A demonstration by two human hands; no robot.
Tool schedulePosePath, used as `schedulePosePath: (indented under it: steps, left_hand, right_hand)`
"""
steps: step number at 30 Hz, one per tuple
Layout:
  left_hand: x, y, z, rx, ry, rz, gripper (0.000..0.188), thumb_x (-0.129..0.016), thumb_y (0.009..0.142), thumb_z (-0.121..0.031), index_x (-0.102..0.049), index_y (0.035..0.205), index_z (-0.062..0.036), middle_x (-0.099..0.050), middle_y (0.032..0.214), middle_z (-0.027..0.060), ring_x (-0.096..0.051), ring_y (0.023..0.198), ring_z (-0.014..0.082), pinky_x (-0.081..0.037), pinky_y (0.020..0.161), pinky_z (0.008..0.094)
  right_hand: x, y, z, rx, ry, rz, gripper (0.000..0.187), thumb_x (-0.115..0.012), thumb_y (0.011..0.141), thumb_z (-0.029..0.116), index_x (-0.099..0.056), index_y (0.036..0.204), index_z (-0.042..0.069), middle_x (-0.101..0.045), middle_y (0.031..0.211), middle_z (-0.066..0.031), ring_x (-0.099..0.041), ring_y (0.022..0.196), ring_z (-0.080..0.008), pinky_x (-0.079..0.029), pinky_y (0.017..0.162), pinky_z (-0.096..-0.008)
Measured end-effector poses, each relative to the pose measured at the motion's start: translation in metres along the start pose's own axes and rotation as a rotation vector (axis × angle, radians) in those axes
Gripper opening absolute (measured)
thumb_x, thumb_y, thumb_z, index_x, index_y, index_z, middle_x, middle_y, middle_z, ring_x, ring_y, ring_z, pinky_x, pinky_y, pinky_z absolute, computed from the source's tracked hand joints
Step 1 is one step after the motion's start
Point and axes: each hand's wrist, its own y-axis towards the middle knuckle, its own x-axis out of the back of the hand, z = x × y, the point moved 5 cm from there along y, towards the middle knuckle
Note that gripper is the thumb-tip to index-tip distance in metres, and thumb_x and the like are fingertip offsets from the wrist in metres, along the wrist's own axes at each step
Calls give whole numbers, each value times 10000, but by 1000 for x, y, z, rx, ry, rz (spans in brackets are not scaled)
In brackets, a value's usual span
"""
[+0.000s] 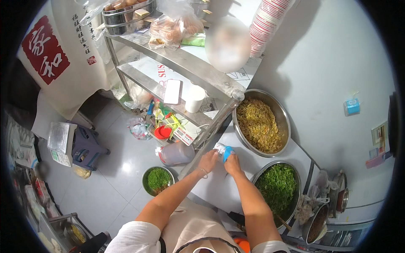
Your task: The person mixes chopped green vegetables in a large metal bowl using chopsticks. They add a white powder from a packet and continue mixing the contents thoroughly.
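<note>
Between my two hands is a small blue-and-white packet point(226, 150), over the white tabletop point(239, 165). My left hand point(208, 161) is closed at its white left side, and a thin bracelet circles that wrist. On the blue right side, my right hand point(232, 164) pinches it with curled fingers. The packet's lower edge is hidden behind my fingers. Just beyond and to the right stands a large steel bowl point(288, 122) of yellowish shredded food point(258, 122). A second steel bowl point(298, 185) with chopped greens point(276, 185) sits beside my right forearm.
A metal shelf rack point(217, 86) rises ahead, bearing a phone point(172, 92), white cup point(195, 99) and bagged eggs point(177, 29). Left of my arm are a bowl of greens point(158, 179) and a plastic jug point(176, 153). A purple stool point(86, 147) supports a scale point(61, 137).
</note>
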Motion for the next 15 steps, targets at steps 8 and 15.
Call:
schedulePosePath:
  steps: [8, 15]
  left_hand:
    - [-9, 10, -1, -11, -60, -9, 479, -387, 953, -388, -575, 1183, -13, -592, 1135, 258, -543, 1084, 418, -413, 947, 460]
    - [-16, 26, -3, -38, 31, -44, 469, -383, 958, -389, -563, 1184, -19, -585, 1149, 237, -528, 1098, 407, -409, 938, 465]
  right_hand:
    - [-23, 5, -27, -30, -40, -33, 147, -568, 751, -3, -615, 890, -16, -625, 877, -267, -606, 833, -435, -486, 691, -472]
    - [10, 10, 5, -167, -53, -221, 64, -580, 699, -4, -607, 653, -37, -605, 683, -251, -616, 674, -421, -482, 617, -453]
